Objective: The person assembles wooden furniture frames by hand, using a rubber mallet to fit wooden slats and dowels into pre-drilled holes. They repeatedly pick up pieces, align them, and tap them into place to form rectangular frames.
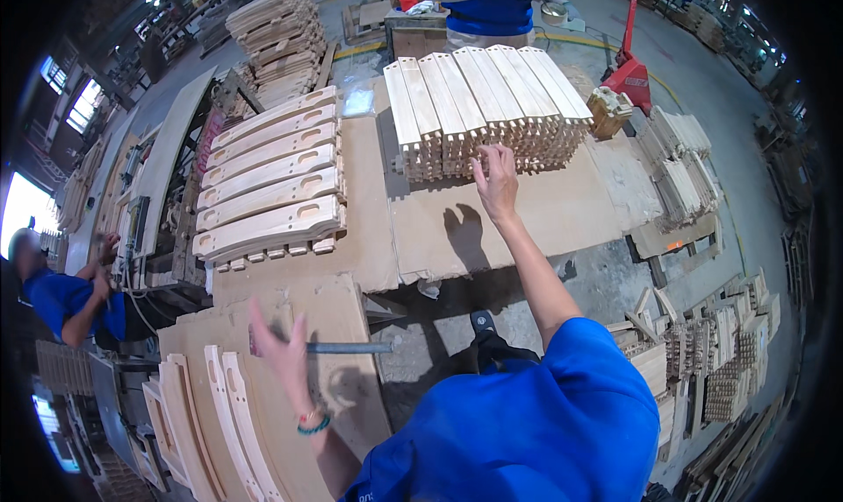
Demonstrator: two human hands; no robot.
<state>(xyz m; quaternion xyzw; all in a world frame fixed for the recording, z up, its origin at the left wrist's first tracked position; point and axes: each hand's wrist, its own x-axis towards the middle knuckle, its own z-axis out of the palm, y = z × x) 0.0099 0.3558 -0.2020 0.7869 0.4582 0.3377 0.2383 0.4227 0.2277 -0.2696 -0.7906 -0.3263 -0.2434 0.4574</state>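
From the head view, the right hand (498, 186) is hovering half-curled and empty before the near end of the stacked pale slats (485, 88) on the far desk (518, 225); contact I can't tell. Near left, the blurred left hand (285, 359) is spreading open, apparently empty, a grey rod (351, 347) sticking out to its right, curved wooden pieces (225, 405) lying leftward.

Main tbl (421, 230), tan top: stk of slotted wood rails (263, 192) at 10 o'clock, pale plastic pkt (357, 103) at 11, big stk of light slats (481, 89) at 1. 2nd tbl (329, 313), approx 8: curved wood strips (223, 405) at 7–8.
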